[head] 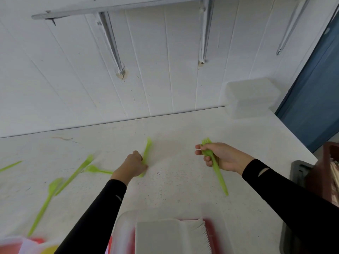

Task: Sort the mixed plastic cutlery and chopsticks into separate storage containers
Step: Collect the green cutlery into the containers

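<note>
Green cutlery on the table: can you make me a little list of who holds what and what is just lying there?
left hand: grips a green cutlery piece, kind too blurred to tell
right hand: holds a green fork, tines up
loose on table: green spoon and other green pieces, at left
back right: white plastic container
</note>
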`<action>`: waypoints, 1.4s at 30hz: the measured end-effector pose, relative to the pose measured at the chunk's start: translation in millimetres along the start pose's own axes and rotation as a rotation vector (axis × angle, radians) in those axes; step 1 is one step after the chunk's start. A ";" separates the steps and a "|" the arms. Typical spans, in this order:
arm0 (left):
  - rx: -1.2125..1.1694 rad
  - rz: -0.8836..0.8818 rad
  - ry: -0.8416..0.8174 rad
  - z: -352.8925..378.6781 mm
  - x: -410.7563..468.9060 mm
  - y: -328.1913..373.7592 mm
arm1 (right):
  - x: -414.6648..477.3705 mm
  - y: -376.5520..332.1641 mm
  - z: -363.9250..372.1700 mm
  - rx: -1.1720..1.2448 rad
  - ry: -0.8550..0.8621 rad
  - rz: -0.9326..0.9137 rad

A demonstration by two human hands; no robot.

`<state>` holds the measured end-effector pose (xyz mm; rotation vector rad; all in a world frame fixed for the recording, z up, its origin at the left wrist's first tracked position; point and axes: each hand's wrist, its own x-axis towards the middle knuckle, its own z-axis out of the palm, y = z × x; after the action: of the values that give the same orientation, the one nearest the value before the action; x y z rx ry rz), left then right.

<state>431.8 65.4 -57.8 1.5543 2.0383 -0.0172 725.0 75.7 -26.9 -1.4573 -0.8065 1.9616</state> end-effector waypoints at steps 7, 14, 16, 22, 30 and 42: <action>-0.085 0.337 0.290 -21.4 -23.4 58.2 | -3.5 -1.9 0.0 -0.013 0.037 -0.007; 0.107 0.701 0.434 25.9 -48.7 126.8 | -5.6 -8.6 -2.1 0.147 0.135 -0.243; -0.089 0.731 0.352 32.5 -45.5 126.4 | -4.0 -10.7 -9.2 0.228 0.162 -0.280; -0.824 0.509 0.262 12.7 -43.4 116.5 | -4.6 -29.7 -25.9 0.077 0.296 -0.320; -0.999 0.491 0.034 13.3 -52.9 123.3 | -25.7 -9.3 20.7 -0.226 -0.118 -0.144; -0.911 0.503 -0.354 15.0 -64.4 129.4 | -40.2 -5.3 38.5 -0.307 -0.084 -0.298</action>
<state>563.7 45.5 -0.3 1.2699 1.0693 0.6760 698.4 44.4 11.1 -1.3321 -1.3282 1.7369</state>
